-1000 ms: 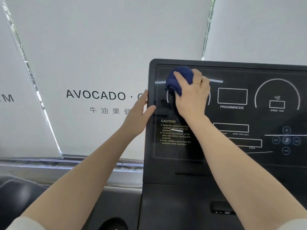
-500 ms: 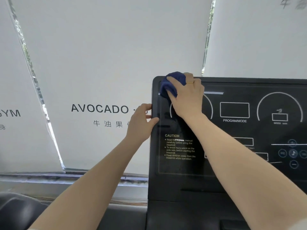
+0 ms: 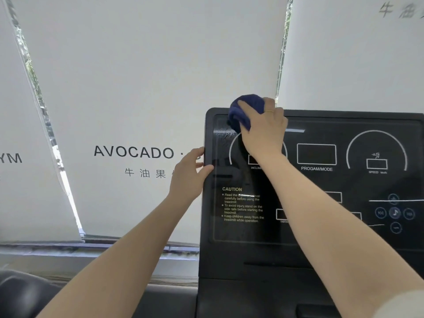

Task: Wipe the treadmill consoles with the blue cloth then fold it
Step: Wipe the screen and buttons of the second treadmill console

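A black treadmill console (image 3: 321,237) with white dials and a CAUTION label fills the right half of the view. My right hand (image 3: 263,131) grips a bunched dark blue cloth (image 3: 243,109) and presses it on the console's top left corner, partly over the upper rim. My left hand (image 3: 190,175) holds the console's left edge, thumb on the front face, fingers wrapped behind it.
White roller blinds (image 3: 137,76) printed with AVOCADO lettering hang behind the console. A window sill (image 3: 91,249) runs below them. A dark rounded part (image 3: 20,292) of another machine sits at the bottom left.
My right hand has slid the cloth up from the left dial to the console's top left corner. My left hand stays on the left edge. The view has tilted upward.
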Demonstrator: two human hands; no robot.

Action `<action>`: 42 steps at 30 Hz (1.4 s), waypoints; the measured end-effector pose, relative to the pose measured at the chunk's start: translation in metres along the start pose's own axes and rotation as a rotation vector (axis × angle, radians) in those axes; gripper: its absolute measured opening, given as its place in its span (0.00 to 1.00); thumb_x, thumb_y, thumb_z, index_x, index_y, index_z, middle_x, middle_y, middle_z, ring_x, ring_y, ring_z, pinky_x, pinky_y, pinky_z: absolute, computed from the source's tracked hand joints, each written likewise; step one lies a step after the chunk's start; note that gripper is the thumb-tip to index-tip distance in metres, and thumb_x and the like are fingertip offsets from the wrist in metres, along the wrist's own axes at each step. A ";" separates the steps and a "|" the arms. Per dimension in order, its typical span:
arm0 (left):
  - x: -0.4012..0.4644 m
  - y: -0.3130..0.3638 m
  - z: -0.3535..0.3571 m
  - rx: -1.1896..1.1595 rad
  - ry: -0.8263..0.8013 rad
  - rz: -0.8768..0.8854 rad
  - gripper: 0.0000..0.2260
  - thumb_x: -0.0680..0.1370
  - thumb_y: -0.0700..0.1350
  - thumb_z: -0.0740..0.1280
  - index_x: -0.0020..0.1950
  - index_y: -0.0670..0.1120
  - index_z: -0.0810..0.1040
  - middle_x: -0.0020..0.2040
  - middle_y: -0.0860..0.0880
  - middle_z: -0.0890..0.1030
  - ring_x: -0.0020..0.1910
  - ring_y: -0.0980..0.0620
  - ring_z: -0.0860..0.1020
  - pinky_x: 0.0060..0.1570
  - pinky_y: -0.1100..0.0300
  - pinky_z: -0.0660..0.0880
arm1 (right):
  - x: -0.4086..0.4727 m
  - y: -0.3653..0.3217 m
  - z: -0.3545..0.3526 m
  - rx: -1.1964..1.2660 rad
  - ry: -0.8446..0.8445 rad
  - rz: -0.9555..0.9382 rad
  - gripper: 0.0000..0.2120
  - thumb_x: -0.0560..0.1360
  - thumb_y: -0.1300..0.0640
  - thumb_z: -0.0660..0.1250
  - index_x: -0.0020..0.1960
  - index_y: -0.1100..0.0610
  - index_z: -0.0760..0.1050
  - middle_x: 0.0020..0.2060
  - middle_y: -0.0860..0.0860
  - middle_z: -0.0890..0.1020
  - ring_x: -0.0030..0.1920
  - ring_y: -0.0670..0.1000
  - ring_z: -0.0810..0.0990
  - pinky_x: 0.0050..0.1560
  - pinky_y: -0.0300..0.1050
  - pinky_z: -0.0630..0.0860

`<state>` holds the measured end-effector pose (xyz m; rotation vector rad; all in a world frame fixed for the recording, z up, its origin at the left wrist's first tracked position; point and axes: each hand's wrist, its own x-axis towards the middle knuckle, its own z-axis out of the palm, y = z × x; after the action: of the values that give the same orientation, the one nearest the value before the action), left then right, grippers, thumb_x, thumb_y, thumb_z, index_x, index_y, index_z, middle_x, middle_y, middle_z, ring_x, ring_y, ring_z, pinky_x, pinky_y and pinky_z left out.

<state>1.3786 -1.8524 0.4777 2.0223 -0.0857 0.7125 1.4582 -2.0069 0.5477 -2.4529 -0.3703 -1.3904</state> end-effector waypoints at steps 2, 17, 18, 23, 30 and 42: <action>0.001 -0.002 0.001 -0.020 0.017 -0.003 0.19 0.75 0.41 0.67 0.66 0.49 0.72 0.59 0.56 0.77 0.53 0.55 0.77 0.56 0.58 0.73 | -0.008 -0.009 0.003 0.039 0.013 0.001 0.22 0.75 0.53 0.63 0.69 0.45 0.68 0.67 0.59 0.66 0.58 0.63 0.68 0.56 0.52 0.63; -0.007 -0.004 0.008 -0.033 0.002 -0.062 0.22 0.76 0.46 0.63 0.70 0.58 0.69 0.62 0.58 0.78 0.58 0.59 0.77 0.63 0.56 0.71 | -0.013 0.042 -0.015 -0.001 0.047 0.159 0.22 0.78 0.51 0.60 0.71 0.43 0.64 0.68 0.60 0.64 0.59 0.63 0.67 0.58 0.54 0.64; -0.008 -0.004 0.009 -0.092 0.007 -0.079 0.22 0.74 0.48 0.63 0.68 0.59 0.70 0.62 0.58 0.78 0.57 0.60 0.77 0.63 0.55 0.71 | -0.018 0.035 -0.013 0.016 0.034 0.150 0.22 0.77 0.51 0.61 0.71 0.43 0.64 0.68 0.60 0.64 0.59 0.63 0.67 0.57 0.54 0.65; -0.009 -0.001 0.005 -0.382 0.008 -0.102 0.20 0.76 0.37 0.64 0.63 0.56 0.76 0.55 0.59 0.81 0.51 0.63 0.79 0.54 0.64 0.75 | -0.068 0.007 0.002 0.078 -0.049 -0.332 0.25 0.66 0.55 0.73 0.63 0.50 0.76 0.58 0.63 0.74 0.46 0.65 0.74 0.44 0.53 0.70; -0.007 -0.012 0.004 -0.328 -0.040 -0.130 0.21 0.75 0.46 0.65 0.68 0.58 0.71 0.67 0.58 0.73 0.61 0.61 0.75 0.66 0.53 0.69 | -0.036 0.042 -0.008 0.097 0.033 0.010 0.21 0.73 0.55 0.67 0.66 0.47 0.73 0.63 0.63 0.70 0.54 0.66 0.71 0.51 0.55 0.67; -0.010 -0.004 0.003 -0.341 -0.030 -0.081 0.19 0.78 0.38 0.61 0.67 0.52 0.74 0.59 0.60 0.78 0.55 0.67 0.76 0.59 0.67 0.71 | -0.118 0.033 -0.003 0.043 -0.150 -0.585 0.22 0.68 0.49 0.61 0.62 0.46 0.75 0.58 0.59 0.73 0.46 0.59 0.70 0.42 0.48 0.67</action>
<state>1.3731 -1.8546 0.4685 1.7007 -0.1325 0.5739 1.4088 -2.0479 0.4429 -2.5269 -1.2163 -1.3680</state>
